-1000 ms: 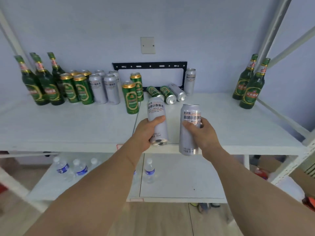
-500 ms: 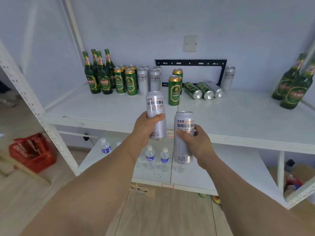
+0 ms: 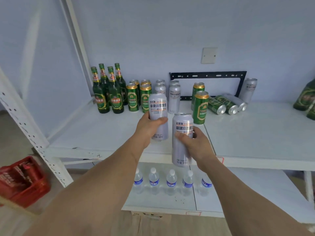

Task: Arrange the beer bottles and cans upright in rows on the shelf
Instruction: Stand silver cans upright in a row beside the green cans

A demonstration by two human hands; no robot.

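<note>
My left hand [image 3: 148, 127] grips a silver beer can [image 3: 158, 108], held upright above the white shelf [image 3: 95, 133]. My right hand [image 3: 196, 143] grips a second silver can [image 3: 181, 150], upright at the shelf's front edge. At the back left stand several green bottles [image 3: 109, 94], green cans [image 3: 138, 97] and silver cans [image 3: 174, 97] in rows. Two green cans [image 3: 201, 108] stand apart to the right. Three cans [image 3: 226, 104] lie on their sides beside a standing silver can [image 3: 249, 90]. More green bottles [image 3: 306, 99] show at the right edge.
A perforated white upright post [image 3: 25, 120] stands at the left. The lower shelf holds several water bottles [image 3: 170, 183]. A red crate [image 3: 20, 179] sits on the floor at left. A black bracket [image 3: 208, 75] hangs on the wall behind the cans.
The view has swung left, so the rows of bottles and cans are nearer the centre. Both hands carried their silver cans forward and left, towards the standing rows.
</note>
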